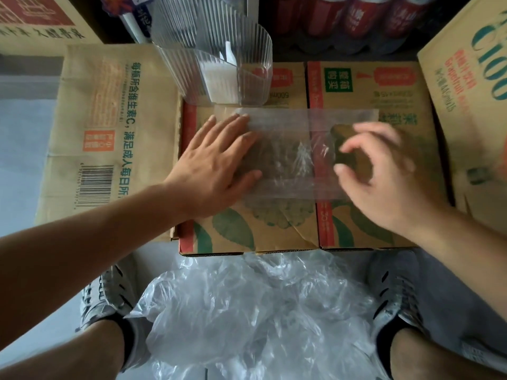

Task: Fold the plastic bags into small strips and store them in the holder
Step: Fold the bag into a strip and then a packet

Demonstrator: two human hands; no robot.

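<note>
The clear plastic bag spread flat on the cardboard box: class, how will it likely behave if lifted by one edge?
The plastic bag looks thin and see-through, so probably floppy and very light. It shows wrinkles, so it likely creases easily. The left hand presses it flat, suggesting it might slide or spring up otherwise.

My left hand point(216, 160) presses flat on the clear plastic bag point(290, 152) spread on the cardboard box point(274, 229); my right hand point(384, 171) hovers blurred, fingers curled.

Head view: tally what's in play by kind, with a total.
Flattened plastic bag on the cardboard box: 1
Pile of loose bags (separate bags cannot be counted): 1
Clear ribbed holder: 1
Hands: 2, left hand, right hand
Shoes: 2, and
Total: 7
</note>
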